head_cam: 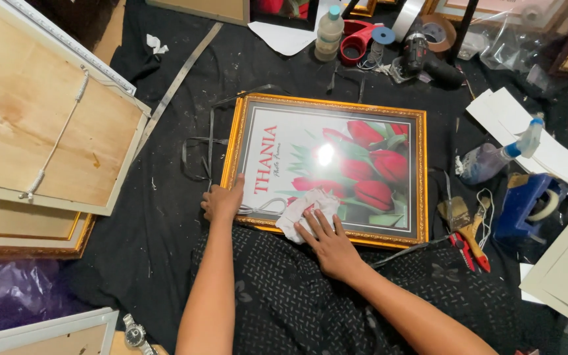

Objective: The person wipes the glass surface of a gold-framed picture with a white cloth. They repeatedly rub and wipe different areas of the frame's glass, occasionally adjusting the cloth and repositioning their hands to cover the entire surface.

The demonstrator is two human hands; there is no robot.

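Observation:
A gold-framed picture (pixel 327 102) of red tulips lies face up on the black cloth in front of me. My left hand (pixel 223 200) grips the frame's near left corner. My right hand (pixel 329 243) presses flat on a crumpled white cloth (pixel 305 205) that rests on the glass near the bottom edge. A bright light reflection shows on the glass at the middle.
Wooden frame backs (pixel 41 118) are stacked at left. A spray bottle (pixel 494 156), blue tape dispenser (pixel 527 204), brush and red-handled pliers (pixel 471 246) lie at right. A bottle (pixel 329 31), red tape dispenser (pixel 356 39) and drill (pixel 425 60) sit beyond the frame. A wristwatch (pixel 134 334) lies bottom left.

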